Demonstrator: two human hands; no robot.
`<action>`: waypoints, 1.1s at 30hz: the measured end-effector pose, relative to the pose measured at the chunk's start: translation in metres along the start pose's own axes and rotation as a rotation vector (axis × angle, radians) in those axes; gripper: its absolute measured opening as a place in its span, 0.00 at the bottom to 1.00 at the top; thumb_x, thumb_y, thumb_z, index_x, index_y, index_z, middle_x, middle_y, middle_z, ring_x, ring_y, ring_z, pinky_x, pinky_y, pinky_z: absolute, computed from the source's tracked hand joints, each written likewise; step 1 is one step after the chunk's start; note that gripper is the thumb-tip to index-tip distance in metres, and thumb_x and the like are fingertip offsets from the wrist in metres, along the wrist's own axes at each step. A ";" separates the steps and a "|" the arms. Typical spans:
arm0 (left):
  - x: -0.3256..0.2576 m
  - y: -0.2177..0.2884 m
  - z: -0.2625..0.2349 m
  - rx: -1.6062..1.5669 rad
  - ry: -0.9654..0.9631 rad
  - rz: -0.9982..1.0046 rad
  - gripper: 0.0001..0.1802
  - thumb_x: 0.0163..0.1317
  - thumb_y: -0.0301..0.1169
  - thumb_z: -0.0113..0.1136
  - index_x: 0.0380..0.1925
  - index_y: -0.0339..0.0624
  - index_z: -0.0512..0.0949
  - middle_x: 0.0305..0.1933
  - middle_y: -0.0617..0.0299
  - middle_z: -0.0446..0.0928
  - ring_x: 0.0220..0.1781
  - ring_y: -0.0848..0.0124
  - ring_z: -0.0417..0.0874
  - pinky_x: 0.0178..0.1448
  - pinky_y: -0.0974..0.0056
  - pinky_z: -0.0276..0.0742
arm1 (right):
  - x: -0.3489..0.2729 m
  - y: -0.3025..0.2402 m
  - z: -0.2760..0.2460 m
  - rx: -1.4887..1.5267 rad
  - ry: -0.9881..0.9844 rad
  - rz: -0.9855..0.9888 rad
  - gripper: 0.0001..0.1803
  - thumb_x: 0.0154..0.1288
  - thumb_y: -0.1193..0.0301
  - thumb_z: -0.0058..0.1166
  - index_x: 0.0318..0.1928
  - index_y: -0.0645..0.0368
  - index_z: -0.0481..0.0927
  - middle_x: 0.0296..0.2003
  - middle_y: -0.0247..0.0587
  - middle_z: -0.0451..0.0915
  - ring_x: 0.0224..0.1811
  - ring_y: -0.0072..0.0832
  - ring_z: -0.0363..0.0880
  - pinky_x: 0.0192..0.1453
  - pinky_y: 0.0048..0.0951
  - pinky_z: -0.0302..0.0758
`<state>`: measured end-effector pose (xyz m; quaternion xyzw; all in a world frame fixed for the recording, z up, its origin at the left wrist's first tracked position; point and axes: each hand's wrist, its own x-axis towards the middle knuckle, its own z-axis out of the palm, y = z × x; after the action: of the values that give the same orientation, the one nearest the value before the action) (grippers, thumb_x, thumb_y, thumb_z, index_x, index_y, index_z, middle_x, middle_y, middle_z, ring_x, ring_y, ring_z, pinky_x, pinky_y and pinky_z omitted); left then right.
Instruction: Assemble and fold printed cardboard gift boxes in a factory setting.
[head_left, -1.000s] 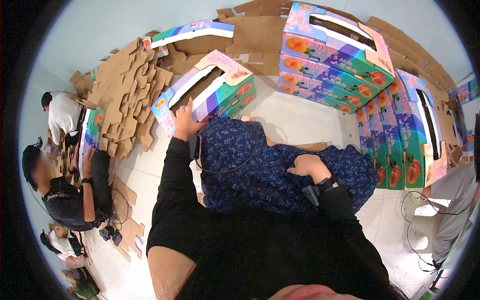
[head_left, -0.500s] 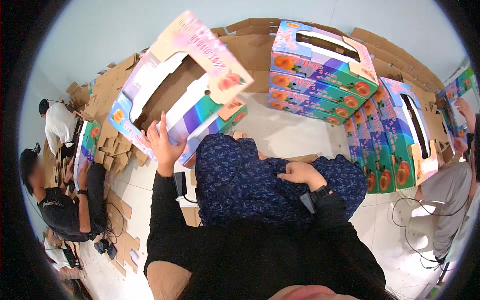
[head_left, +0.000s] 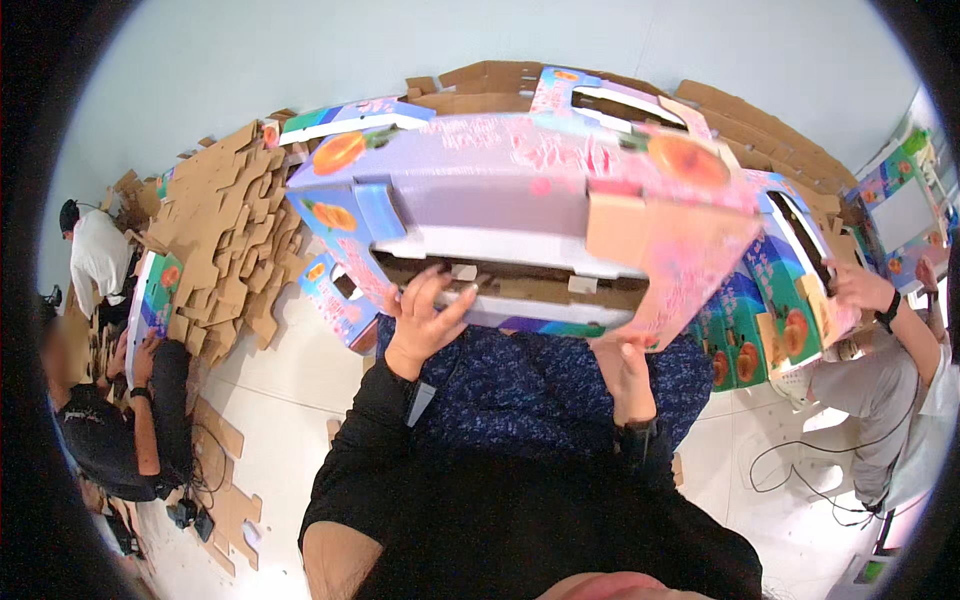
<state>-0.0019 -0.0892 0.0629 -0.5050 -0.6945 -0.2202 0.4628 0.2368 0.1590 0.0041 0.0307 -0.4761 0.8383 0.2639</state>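
1. Pale floor (head_left: 290,370) around us, with flat cardboard pieces (head_left: 225,235) heaped at left and printed fruit boxes (head_left: 770,320) stacked at right.
2. We hold a colourful fruit box (head_left: 520,210) raised in front of us, above our lap, open slot facing us.
3. Left hand (head_left: 425,320): fingers curled over the box's lower edge, gripping it.
4. Right hand (head_left: 625,375): pressed under the box's lower right edge; fingers hidden, so we cannot tell the grip.
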 end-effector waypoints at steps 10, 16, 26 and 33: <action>-0.020 0.003 0.009 0.057 0.117 0.081 0.27 0.50 0.39 0.66 0.52 0.78 0.75 0.52 0.68 0.72 0.62 0.69 0.70 0.74 0.50 0.35 | -0.038 -0.035 0.021 -0.081 0.097 0.142 0.25 0.59 0.64 0.59 0.50 0.73 0.78 0.49 0.62 0.80 0.54 0.55 0.78 0.63 0.58 0.71; -0.031 -0.001 -0.002 0.027 0.027 -0.005 0.35 0.38 0.39 0.70 0.53 0.74 0.75 0.52 0.65 0.71 0.62 0.65 0.70 0.74 0.49 0.34 | -0.025 -0.037 0.029 -0.086 0.046 0.179 0.29 0.57 0.64 0.60 0.55 0.72 0.74 0.52 0.61 0.78 0.55 0.54 0.77 0.64 0.56 0.71; 0.033 0.020 -0.034 -0.314 -0.095 -0.179 0.50 0.26 0.43 0.76 0.60 0.59 0.74 0.53 0.56 0.69 0.61 0.56 0.69 0.75 0.42 0.42 | -0.032 -0.053 0.015 -0.004 0.235 0.094 0.28 0.64 0.49 0.58 0.51 0.60 0.74 0.49 0.41 0.77 0.55 0.35 0.76 0.62 0.42 0.71; 0.088 0.023 -0.070 -0.445 -0.352 -0.063 0.53 0.24 0.41 0.78 0.62 0.56 0.73 0.52 0.55 0.69 0.59 0.55 0.71 0.74 0.40 0.43 | -0.030 -0.134 0.025 -0.268 0.460 -0.169 0.69 0.48 0.18 0.34 0.75 0.62 0.45 0.73 0.49 0.51 0.75 0.39 0.53 0.76 0.41 0.51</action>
<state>0.0428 -0.0908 0.1688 -0.6028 -0.7140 -0.2906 0.2059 0.3208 0.1812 0.1133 -0.1559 -0.5061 0.7280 0.4354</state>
